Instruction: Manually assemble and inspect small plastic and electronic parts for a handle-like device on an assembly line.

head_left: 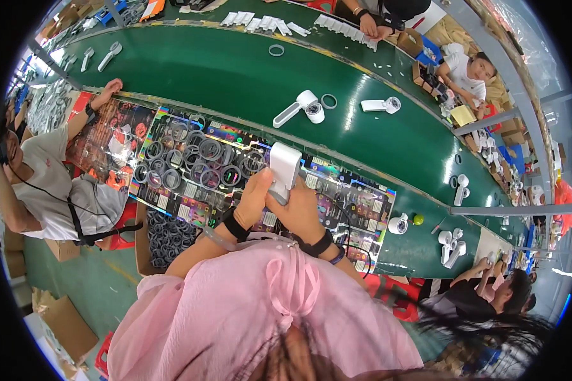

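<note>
My left hand and my right hand are both closed round a white handheld fan with a grey lower part. It is held upright just above the worktable, and its wide flat white face points up. My fingers hide much of its lower part. To the left of my hands, many grey rings lie in a loose pile on the table, which is covered with colourful printed sheets. Beyond the table edge, another white fan lies on the green belt, beside a single grey ring.
Below the table's left end stands a carton full of grey rings. The green conveyor belt runs past the far side, carrying several more fans. A seated co-worker is at the left; others sit across the belt and at the right. A dark cable crosses the sheets.
</note>
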The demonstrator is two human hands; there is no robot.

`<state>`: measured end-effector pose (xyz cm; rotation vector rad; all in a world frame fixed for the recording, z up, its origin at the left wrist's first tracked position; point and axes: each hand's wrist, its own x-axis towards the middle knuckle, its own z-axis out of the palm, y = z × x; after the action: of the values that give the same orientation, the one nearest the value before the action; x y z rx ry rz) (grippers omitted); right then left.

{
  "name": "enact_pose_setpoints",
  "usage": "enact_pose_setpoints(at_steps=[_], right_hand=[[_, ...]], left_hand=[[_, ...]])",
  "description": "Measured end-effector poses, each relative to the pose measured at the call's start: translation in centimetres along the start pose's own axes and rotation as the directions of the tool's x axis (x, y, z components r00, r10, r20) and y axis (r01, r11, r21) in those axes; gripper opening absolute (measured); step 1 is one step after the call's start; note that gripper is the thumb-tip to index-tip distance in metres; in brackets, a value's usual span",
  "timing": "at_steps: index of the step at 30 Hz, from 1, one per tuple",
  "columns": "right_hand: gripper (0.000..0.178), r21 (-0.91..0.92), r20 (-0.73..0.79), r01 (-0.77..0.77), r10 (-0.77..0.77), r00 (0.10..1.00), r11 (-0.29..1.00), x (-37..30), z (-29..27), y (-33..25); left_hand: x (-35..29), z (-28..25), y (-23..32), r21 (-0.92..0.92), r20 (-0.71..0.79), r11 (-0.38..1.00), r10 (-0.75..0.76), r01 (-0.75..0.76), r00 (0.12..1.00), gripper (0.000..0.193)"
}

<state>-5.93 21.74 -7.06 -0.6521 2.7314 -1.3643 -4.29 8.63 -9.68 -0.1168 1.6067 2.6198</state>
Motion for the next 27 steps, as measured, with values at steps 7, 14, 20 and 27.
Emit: enact_pose_setpoints(at_steps=[7, 14, 20, 27], right_hand=[[0.066, -0.139, 0.016, 0.125, -0.124, 0.992, 0.982, 0.3, -1.9, -0.5], [0.072, 0.158, 0.069, -0.063, 0.053, 0.996, 0.985, 0.0, -2.7, -0.7], [0.062, 0.598, 0.165, -0.132, 0.040, 0.985, 0.791, -0.2, -2.4, 0.4], [0.035, 0.672, 0.188, -0.279, 0.206, 0.960, 0.686, 0.0, -2.4, 0.3]], left_hand=[[0.2, 0.5, 2.5, -0.070, 0.207, 0.997, -0.028, 0.044, 0.978, 0.045], [0.3, 1.2, 2.5, -0.181, 0.101, 0.981, -0.049, 0.067, 0.994, 0.039], [1.5, 0.9, 3.9, -0.361, -0.014, 0.923, -0.151, 0.136, 0.988, 0.048], [1.5, 0.7, 3.5, -0.453, -0.147, 0.851, -0.364, 0.265, 0.920, 0.041]])
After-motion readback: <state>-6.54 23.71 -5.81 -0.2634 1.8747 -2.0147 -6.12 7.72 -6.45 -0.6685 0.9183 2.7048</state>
